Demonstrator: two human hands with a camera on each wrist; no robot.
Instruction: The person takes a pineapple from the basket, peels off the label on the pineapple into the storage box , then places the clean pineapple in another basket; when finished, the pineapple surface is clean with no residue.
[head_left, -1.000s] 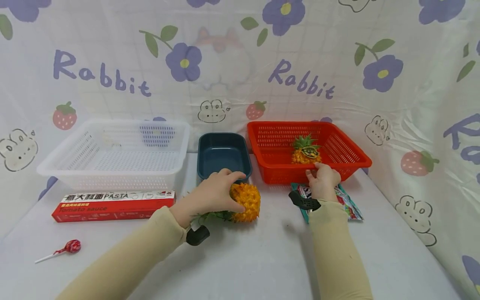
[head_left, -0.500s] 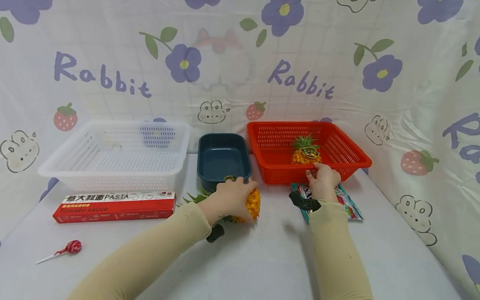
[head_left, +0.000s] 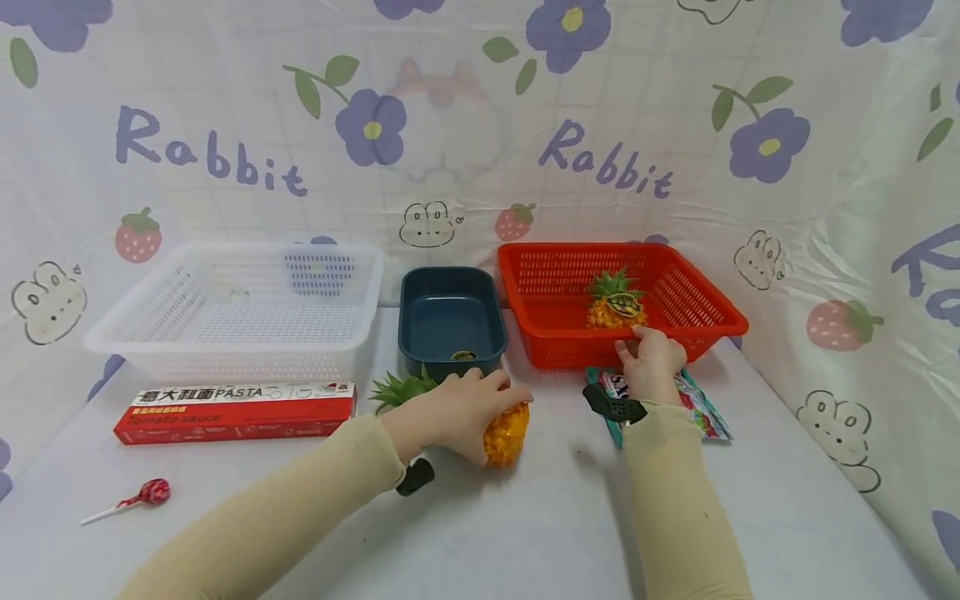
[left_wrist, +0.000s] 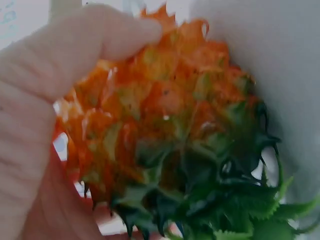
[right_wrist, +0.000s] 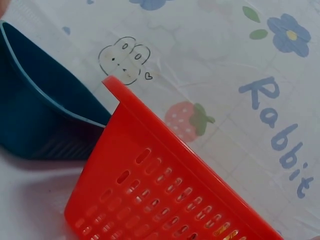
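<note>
Around the work, a white basket (head_left: 225,364) fills the middle left of the head view, with a red pasta box (head_left: 240,415) before it and a lollipop (head_left: 154,492) at lower left. A dark blue bin (head_left: 450,321) stands at centre, directly behind the left hand (head_left: 459,414), which is curled round a pineapple (head_left: 507,435), its leafy crown pointing left. The right hand (head_left: 654,364) pinches the near rim of the red basket (head_left: 566,348), where a second pineapple (head_left: 617,312) lies; that wrist partly covers a teal packet (head_left: 701,407).

Compared with half a second ago, the held pineapple sits slightly lower and more of its crown shows, while the right hand keeps its place at the rim.

The bin and red basket stand close, leaving only a narrow gap; the pasta box ends just left of the crown. Toward the lower middle the white table (head_left: 525,533) stretches between the two sleeves.
</note>
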